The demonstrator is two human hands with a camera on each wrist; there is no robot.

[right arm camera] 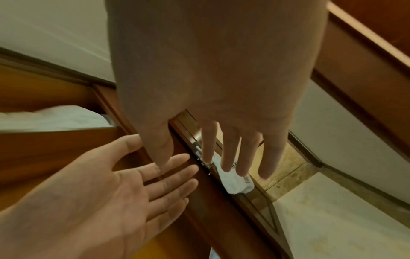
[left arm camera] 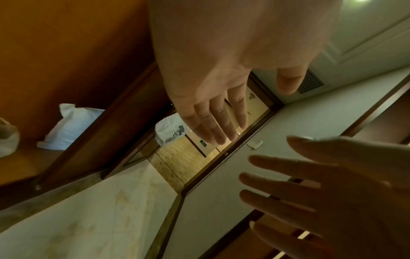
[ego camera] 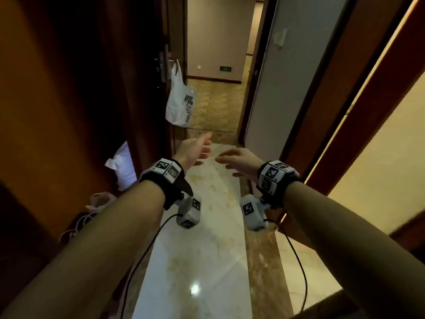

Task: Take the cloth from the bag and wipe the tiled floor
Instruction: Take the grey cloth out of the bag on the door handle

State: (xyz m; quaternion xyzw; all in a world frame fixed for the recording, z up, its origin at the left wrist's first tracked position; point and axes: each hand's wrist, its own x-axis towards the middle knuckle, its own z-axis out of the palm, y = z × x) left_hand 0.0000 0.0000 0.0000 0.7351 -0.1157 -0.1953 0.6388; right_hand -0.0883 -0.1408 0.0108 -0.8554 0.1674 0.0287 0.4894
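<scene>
A white plastic bag (ego camera: 180, 101) with black print hangs from the handle of the dark wooden door (ego camera: 138, 77) ahead; no cloth shows. The bag (left arm camera: 169, 132) appears small beyond my left fingers, and the bag (right arm camera: 235, 182) shows partly behind my right fingers. My left hand (ego camera: 195, 149) is stretched forward, palm inward, fingers straight, holding nothing, well short of the bag. My right hand (ego camera: 239, 163) is beside it, fingers spread and empty. The pale marbled tiled floor (ego camera: 202, 238) runs below both hands.
A white pillow-like bundle (ego camera: 122, 168) and a small pale bag (ego camera: 101, 201) sit in an open wooden closet on the left. A white door (ego camera: 287, 77) stands open on the right. A corridor with patterned carpet (ego camera: 216, 104) lies beyond the doorway.
</scene>
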